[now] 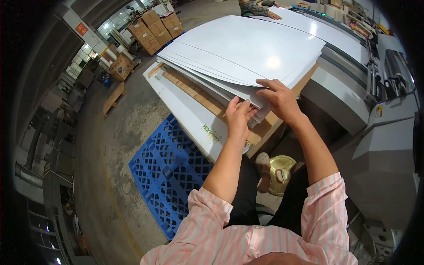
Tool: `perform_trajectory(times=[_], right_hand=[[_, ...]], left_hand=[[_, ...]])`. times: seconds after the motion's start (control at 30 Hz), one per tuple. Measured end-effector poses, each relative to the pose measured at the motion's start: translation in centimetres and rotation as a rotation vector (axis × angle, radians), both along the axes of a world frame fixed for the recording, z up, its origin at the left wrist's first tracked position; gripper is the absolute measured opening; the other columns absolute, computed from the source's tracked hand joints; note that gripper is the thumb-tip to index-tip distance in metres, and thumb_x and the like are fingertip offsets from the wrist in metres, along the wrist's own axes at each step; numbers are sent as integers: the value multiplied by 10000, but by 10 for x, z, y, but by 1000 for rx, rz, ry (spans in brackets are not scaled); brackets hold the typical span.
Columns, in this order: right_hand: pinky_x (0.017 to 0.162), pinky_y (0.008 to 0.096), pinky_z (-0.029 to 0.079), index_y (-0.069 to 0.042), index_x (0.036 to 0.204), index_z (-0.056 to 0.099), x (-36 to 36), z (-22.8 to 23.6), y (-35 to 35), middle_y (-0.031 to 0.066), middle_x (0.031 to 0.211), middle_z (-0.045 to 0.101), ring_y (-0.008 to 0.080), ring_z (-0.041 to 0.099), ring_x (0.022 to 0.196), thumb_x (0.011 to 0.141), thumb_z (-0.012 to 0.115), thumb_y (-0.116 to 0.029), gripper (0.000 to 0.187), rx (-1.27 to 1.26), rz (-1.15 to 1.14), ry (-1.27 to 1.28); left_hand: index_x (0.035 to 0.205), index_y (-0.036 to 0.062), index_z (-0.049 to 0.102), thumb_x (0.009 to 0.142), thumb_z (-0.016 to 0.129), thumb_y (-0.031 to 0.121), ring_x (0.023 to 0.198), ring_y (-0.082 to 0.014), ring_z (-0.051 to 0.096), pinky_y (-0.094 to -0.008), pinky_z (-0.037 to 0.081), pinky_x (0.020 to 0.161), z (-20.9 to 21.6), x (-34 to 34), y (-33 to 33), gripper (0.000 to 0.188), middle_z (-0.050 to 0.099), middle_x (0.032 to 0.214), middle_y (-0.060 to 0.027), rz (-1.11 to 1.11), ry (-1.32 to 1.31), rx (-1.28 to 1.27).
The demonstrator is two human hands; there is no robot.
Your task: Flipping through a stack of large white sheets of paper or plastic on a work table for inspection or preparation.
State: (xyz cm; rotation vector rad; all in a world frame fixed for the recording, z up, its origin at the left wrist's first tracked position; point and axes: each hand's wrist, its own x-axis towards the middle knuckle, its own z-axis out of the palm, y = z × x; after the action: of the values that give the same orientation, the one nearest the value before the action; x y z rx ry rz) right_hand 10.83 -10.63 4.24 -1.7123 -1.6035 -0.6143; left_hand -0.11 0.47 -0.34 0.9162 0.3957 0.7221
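White glossy paper sheets (247,48), a fanned stack gripped at its near corner by both hands.

Left of the fingers lies a blue plastic grid pallet (165,176) on the concrete floor, and just beyond it a long white board (185,106) under the brown wooden slats (194,90) that carry the stack, which keeps the sheets off the ground. The left hand (238,119) pinches the lower sheets at the corner, fingers closed on their edges, likely to separate a batch. The right hand (278,99) lies on top, fingers curled over the edge and thumb under, holding the upper sheets. Right of the fingers stands a grey machine (353,88), and another person's hand (274,15) rests on a sheet at its far end.
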Motion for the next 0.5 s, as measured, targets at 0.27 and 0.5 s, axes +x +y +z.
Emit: perform_trajectory(times=[0.27,0.5], right_hand=[[869,373,380,-78,933,659,4,-5,-6,79,1150,542,250,496,1000,779,551,-188,218,-70,8,112],[868,372,368,-81,830,695,-22,6,1,82,1088,586,250,499,1009,787,535,-315,286,-142,-176,195]], left_hand=[[1212,-48,345,827,588,81,741,-149,568,-273,519,620,6,-1,-8,473,549,921,-88,31,3,14],[1177,-19,421,853,583,134,724,-130,557,-264,507,600,4,2,-6,393,556,867,-68,106,54,124]])
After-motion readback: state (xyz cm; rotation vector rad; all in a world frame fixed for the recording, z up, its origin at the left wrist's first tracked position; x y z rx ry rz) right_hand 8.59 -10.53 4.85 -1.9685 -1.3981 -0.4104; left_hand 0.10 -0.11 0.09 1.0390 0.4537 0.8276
